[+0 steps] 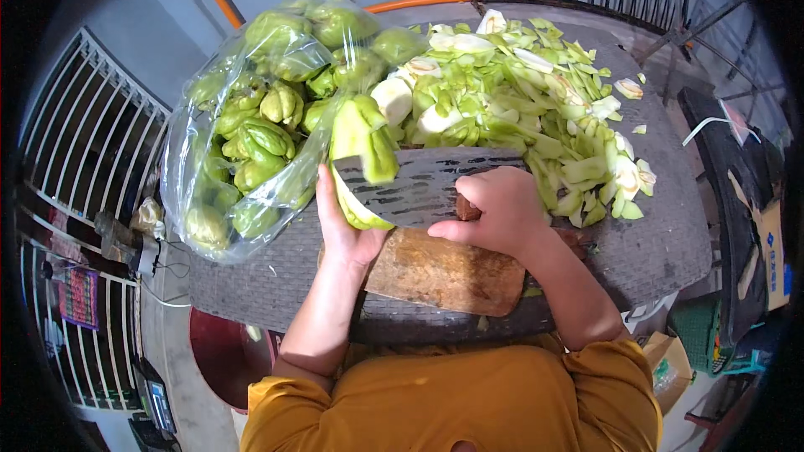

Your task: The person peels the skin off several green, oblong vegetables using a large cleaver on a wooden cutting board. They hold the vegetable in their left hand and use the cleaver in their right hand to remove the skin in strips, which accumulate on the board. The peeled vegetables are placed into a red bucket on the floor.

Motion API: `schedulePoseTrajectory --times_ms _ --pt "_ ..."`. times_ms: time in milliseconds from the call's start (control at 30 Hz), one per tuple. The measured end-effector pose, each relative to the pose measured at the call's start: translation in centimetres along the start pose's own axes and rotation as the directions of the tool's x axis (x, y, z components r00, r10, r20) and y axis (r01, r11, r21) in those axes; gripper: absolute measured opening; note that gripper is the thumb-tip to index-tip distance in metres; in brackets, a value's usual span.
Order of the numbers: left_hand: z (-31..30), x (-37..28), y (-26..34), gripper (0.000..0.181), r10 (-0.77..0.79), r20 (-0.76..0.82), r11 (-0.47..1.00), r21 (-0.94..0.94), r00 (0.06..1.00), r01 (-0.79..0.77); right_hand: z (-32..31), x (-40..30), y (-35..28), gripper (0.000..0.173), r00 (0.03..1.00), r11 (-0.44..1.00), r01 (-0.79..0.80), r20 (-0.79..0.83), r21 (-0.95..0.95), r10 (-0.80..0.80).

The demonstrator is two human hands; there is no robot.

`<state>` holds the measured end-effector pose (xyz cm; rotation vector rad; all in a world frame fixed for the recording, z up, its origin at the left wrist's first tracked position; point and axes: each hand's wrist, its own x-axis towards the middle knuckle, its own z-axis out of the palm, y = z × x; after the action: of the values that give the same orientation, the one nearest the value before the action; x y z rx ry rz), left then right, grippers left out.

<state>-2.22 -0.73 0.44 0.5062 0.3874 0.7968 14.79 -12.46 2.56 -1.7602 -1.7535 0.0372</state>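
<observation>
My left hand holds a partly peeled chayote upright from its left and underside. My right hand is closed on the wooden handle of a broad cleaver, whose wet blade lies across the chayote with its tip at the left. A strip of green peel hangs over the blade. Below the blade is a worn wooden cutting board. Beyond the cleaver a large heap of green peel and pale offcuts covers the table. To the left, a clear plastic bag holds several unpeeled chayotes.
The grey round-edged table carries all this. A dark red bucket stands on the floor below its left front edge. At the right are a green plastic basket, an open cardboard box and a black padded board.
</observation>
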Motion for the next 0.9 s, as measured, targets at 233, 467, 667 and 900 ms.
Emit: schedulePoseTrajectory --times_ms 233,467,667,900 --pt "-0.4 -0.1 0.6 0.057 -0.118 -0.048 0.993 -0.01 0.992 0.117 0.4 -0.3 -0.5 0.06 0.999 0.999 0.043 0.034 -0.015 -0.043" --pt "-1.1 -0.1 -1.7 0.062 -0.17 0.086 0.985 0.041 0.982 0.168 0.5 0.1 0.7 0.053 0.995 0.991 -0.099 -0.026 -0.091 0.097" --pt "-0.2 -0.5 -2.0 0.063 -0.091 -0.023 0.977 0.19 0.996 0.094 -0.1 0.0 0.4 0.048 0.996 0.996 -0.085 -0.037 0.003 0.085" --pt "1.6 -1.4 -2.3 0.069 -0.22 0.062 0.969 0.127 0.974 0.211 -0.7 1.2 5.6 0.054 0.827 0.823 -0.557 -0.16 -0.107 0.539"
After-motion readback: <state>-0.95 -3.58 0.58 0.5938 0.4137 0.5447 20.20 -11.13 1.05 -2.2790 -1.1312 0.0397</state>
